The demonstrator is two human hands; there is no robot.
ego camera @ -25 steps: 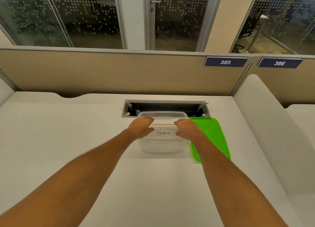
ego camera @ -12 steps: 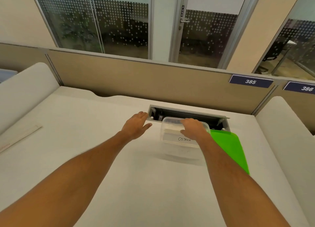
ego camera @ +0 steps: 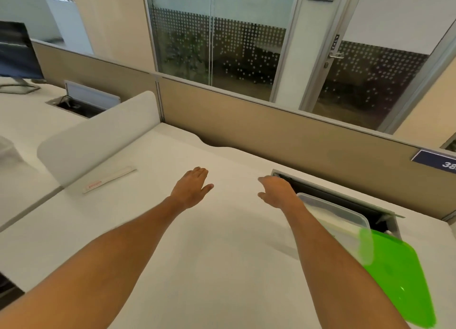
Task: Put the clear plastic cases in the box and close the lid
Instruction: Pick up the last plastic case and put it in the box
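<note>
Both hands are off the box now: half a second ago the right hand (ego camera: 276, 193) was resting on it, now it's slack and empty like the left hand (ego camera: 191, 186). The clear box (ego camera: 345, 220) sits at 3 o'clock, green lid (ego camera: 399, 277) just beside it, maybe touching. Wide bare white desk (ego camera: 222, 254) toward 9, a flat strip (ego camera: 108, 179) by the divider (ego camera: 98, 138).
</note>
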